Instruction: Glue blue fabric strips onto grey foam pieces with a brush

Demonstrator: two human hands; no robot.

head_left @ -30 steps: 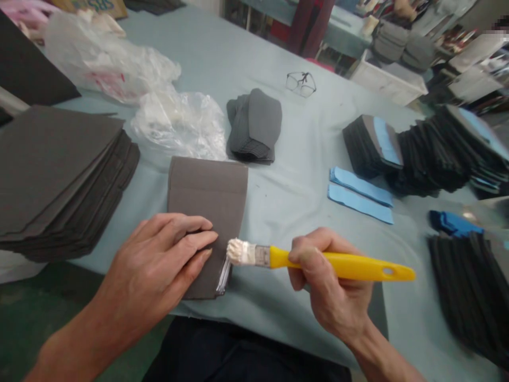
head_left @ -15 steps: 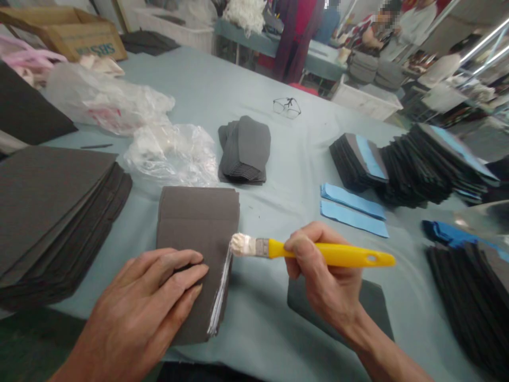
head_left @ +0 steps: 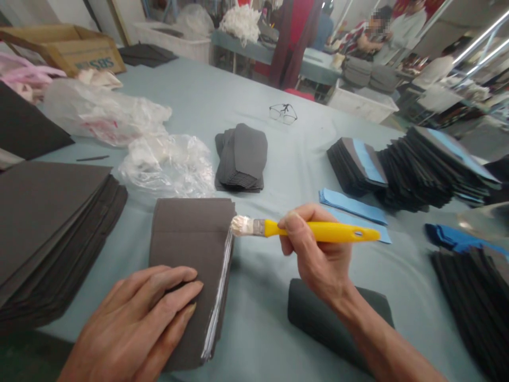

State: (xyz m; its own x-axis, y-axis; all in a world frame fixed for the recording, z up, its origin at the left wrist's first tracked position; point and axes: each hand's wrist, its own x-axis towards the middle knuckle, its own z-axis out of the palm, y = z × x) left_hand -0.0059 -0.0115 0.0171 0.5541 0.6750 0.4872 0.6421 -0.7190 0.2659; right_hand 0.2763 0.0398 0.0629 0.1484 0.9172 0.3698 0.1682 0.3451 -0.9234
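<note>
My right hand (head_left: 318,246) grips a yellow-handled paintbrush (head_left: 338,232), its bristles coated with white paste. The bristle end touches the right edge of a stack of dark grey fabric pieces (head_left: 191,225). A white streak of paste (head_left: 218,310) runs down that edge from the bristles to the near corner. My left hand (head_left: 147,313) lies flat on top of the stack, fingers stretched out and holding nothing. Below my right wrist lies a dark flat piece (head_left: 318,313), partly covered by the forearm.
Left stands a larger pile of dark sheets (head_left: 55,228); behind it lie crumpled plastic bags (head_left: 167,164) and a cardboard box (head_left: 63,50). Small grey pieces (head_left: 246,154) and glasses (head_left: 283,113) lie farther back. Blue strips (head_left: 353,206) and dark stacks (head_left: 413,164) are right. People work beyond the table.
The brush has moved up along the stack's edge toward its far corner, and the white streak now reaches higher. My left hand stays flat on the stack; the view has shifted slightly.
</note>
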